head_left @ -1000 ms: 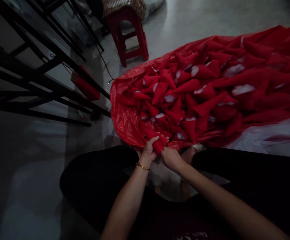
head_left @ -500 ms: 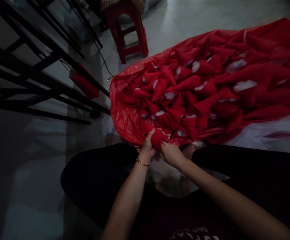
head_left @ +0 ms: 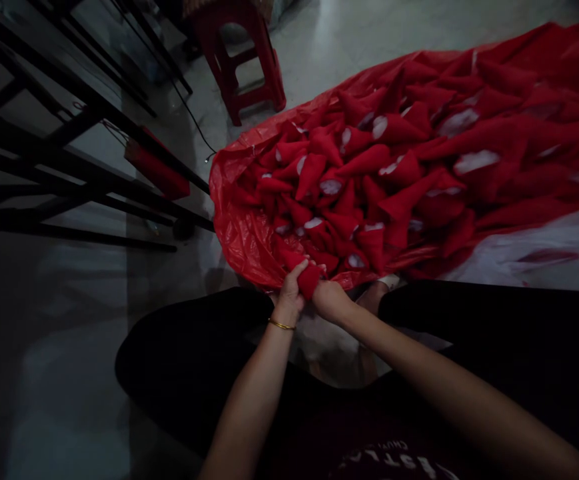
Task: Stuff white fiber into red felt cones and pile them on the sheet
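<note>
My left hand [head_left: 292,291], with a gold bangle at its wrist, is wrapped round a red cloth cone [head_left: 309,281]. At the right end of that cone, my right hand [head_left: 332,300] is closed with its fingers bent against or into the cloth; the fingertips are hidden. Past my hands lies a heap of similar red cloth cones [head_left: 369,160], several with white stuffing showing at their open ends. They rest on a red plastic sheet or bag [head_left: 236,227]. White fluffy material [head_left: 326,340] sits below my hands, between my legs.
A red plastic stool [head_left: 256,100] stands beyond the heap. Black metal bars [head_left: 94,180] and a red box-like thing [head_left: 156,163] are at left. A white translucent bag [head_left: 534,250] lies at right. A thin cable [head_left: 196,123] runs over the floor.
The whole view has shifted slightly, so the heap and stool appear a little further left and up. My right hand has turned at the cone's end; both hands keep hold of it.
</note>
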Demonstrator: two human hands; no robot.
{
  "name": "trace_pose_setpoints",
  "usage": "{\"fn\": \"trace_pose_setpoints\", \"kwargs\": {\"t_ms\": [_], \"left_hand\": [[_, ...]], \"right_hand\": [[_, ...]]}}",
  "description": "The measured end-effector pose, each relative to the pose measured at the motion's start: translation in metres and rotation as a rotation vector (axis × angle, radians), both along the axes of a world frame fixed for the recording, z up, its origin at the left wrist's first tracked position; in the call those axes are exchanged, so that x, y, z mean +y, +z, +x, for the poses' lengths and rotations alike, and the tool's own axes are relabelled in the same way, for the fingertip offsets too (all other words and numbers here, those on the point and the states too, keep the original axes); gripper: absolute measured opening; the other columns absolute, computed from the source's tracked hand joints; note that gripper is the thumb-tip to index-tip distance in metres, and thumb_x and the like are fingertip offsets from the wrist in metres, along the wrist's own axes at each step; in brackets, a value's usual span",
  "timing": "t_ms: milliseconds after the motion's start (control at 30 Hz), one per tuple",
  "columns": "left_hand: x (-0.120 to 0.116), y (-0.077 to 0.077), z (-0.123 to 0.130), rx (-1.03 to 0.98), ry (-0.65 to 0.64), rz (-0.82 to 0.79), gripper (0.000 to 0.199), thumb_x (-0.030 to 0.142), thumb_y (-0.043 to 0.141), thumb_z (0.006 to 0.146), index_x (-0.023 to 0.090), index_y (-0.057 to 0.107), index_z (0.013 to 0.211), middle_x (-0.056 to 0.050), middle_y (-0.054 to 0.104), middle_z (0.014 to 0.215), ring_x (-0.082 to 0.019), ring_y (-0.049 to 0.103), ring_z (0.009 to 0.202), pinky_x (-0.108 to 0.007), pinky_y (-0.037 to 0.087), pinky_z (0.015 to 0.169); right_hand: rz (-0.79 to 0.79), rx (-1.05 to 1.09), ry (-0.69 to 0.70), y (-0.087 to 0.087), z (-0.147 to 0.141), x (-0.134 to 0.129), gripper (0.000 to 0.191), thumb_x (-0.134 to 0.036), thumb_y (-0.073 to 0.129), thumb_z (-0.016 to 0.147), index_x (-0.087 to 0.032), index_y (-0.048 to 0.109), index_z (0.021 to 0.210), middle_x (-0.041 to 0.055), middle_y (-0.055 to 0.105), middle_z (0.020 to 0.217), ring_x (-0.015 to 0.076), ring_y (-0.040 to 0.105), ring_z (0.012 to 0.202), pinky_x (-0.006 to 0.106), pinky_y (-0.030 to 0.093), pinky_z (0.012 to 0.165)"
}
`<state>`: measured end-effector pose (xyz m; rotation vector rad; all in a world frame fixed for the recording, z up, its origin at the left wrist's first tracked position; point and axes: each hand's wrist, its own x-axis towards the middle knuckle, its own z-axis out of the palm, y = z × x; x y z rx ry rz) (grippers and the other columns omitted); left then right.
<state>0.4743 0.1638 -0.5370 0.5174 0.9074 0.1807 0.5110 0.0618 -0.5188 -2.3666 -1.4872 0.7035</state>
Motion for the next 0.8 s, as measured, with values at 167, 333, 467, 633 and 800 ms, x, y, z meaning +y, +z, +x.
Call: {"fn": "trace_pose_setpoints", "kwargs": {"t_ms": [167, 333, 467, 633, 800], "left_hand": [[0.016, 0.0, -0.001, 0.054, 0.065, -0.083, 0.04, 0.055, 0.066, 0.078, 0.017, 0.069, 0.089, -0.007, 0.074, 0.079, -0.025, 0.073, 0.082, -0.038, 0.058, 0.083], [0.009, 0.001, 0.0, 0.043, 0.135, -0.031, 0.025, 0.039, 0.07, 0.08, 0.017, 0.07, 0.089, -0.004, 0.075, 0.08, -0.019, 0.072, 0.078, -0.031, 0.056, 0.085], [0.005, -0.002, 0.0, 0.05, 0.092, -0.013, 0.014, 0.028, 0.072, 0.076, 0.015, 0.069, 0.08, -0.002, 0.074, 0.072, -0.015, 0.069, 0.064, -0.028, 0.056, 0.081], [0.012, 0.001, -0.003, -0.03, 0.04, 0.052, 0.026, 0.027, 0.076, 0.071, 0.016, 0.069, 0.093, -0.005, 0.076, 0.085, -0.02, 0.073, 0.081, -0.036, 0.054, 0.093], [-0.001, 0.009, -0.001, -0.208, -0.121, 0.006, 0.045, 0.035, 0.074, 0.074, 0.02, 0.066, 0.116, -0.009, 0.073, 0.114, -0.026, 0.065, 0.114, -0.042, 0.047, 0.105]], "right_hand": [[0.134, -0.001, -0.094, 0.024, -0.01, -0.031, 0.059, -0.015, 0.043, 0.091, -0.014, 0.036, 0.149, 0.0173, 0.035, 0.156, 0.0229, 0.066, 0.109, 0.03, 0.058, 0.078], [0.054, 0.075, -0.096, 0.015, -0.008, -0.021, 0.058, -0.015, 0.046, 0.088, -0.008, 0.041, 0.145, 0.0209, 0.04, 0.152, 0.0263, 0.066, 0.107, 0.035, 0.058, 0.081], [0.172, 0.254, 0.01, 0.005, -0.002, -0.019, 0.045, -0.014, 0.051, 0.084, -0.007, 0.055, 0.129, 0.02, 0.057, 0.134, 0.0271, 0.062, 0.116, 0.037, 0.055, 0.092], [0.527, 0.333, -0.295, 0.011, 0.011, -0.062, 0.042, -0.017, 0.042, 0.094, -0.02, 0.052, 0.134, 0.0121, 0.052, 0.143, 0.0206, 0.054, 0.128, 0.039, 0.046, 0.106], [0.587, 0.299, -0.639, 0.009, 0.031, -0.069, 0.061, -0.042, 0.055, 0.091, -0.016, 0.039, 0.144, 0.0193, 0.044, 0.146, 0.0278, 0.045, 0.135, 0.047, 0.042, 0.11]]}}
